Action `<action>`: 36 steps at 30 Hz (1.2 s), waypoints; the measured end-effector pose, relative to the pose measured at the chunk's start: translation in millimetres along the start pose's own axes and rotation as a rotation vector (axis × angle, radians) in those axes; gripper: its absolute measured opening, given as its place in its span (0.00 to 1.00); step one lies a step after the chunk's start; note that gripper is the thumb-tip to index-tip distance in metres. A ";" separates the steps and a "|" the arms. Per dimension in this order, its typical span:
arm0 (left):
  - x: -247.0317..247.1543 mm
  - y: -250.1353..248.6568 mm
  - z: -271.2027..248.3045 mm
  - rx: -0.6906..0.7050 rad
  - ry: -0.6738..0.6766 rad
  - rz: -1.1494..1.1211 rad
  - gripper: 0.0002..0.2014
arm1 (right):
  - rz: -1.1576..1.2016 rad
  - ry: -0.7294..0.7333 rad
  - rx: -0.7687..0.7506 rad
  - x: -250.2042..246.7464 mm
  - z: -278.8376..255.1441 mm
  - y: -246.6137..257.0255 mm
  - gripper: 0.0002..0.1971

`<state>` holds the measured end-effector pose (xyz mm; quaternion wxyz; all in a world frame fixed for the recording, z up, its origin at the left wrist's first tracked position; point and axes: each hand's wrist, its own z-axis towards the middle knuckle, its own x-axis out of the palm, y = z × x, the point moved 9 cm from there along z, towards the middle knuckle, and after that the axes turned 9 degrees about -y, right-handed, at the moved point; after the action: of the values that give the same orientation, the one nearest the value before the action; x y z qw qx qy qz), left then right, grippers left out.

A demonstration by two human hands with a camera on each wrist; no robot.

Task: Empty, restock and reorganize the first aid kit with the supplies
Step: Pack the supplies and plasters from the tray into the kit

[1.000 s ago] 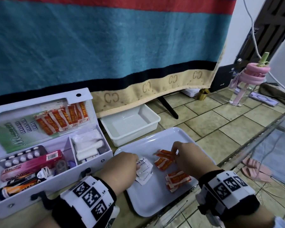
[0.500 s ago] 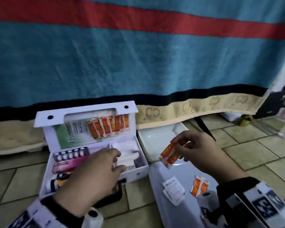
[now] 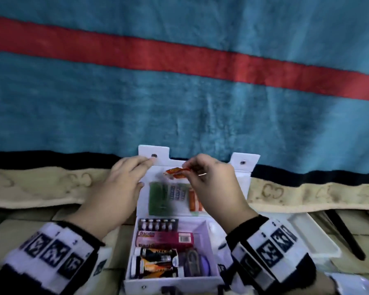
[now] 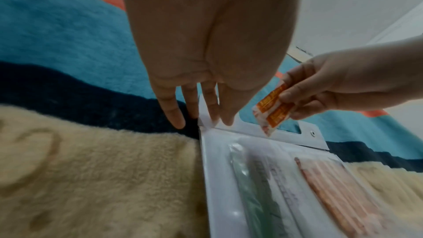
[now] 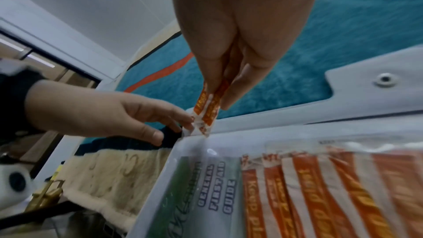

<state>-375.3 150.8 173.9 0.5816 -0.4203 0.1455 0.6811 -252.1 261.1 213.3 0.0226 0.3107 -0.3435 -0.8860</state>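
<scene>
The white first aid kit [image 3: 207, 279] stands open with its lid [image 3: 241, 182] upright against the blanket. My left hand [image 3: 149, 161] reaches the lid's top left tab [image 4: 203, 115] with straight fingers touching it. My right hand [image 3: 188, 167] pinches a pair of orange plaster packets [image 3: 176, 172] just above the lid's clear pocket; the wrist views show the same packets [image 4: 272, 108] [image 5: 207, 113]. That pocket holds a green first aid guide [image 5: 206, 187] and several orange plasters [image 5: 320, 187]. The base holds a blister strip [image 3: 158, 224], a pink Bacidin box [image 3: 164, 238] and small bottles [image 3: 156, 262].
A teal blanket with a red stripe [image 3: 179, 103] hangs right behind the kit. A white tub [image 3: 313, 237] sits on the tiled floor to the right, beside a black slanted leg [image 3: 345, 235]. A corner of the white tray [image 3: 358, 284] shows at bottom right.
My right hand picked orange packets off the tray and carried them left and up to the lid. My left hand left the tray and went to the lid's top left corner.
</scene>
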 end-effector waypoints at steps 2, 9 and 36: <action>-1.3 0.5 4.2 0.005 -0.041 -0.063 0.29 | -0.094 0.046 -0.087 16.0 8.2 10.7 0.05; -14.5 11.0 8.9 -0.050 -0.168 -0.303 0.28 | -0.475 0.276 -0.285 70.7 13.8 20.5 0.08; 14.2 41.0 -3.1 -0.400 -0.065 -0.437 0.23 | -0.597 0.379 -0.263 92.9 0.1 28.4 0.22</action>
<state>-411.1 146.7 149.6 0.6242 -0.5261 -0.1041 0.5681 -332.0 215.9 181.4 -0.1340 0.5499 -0.1108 -0.8169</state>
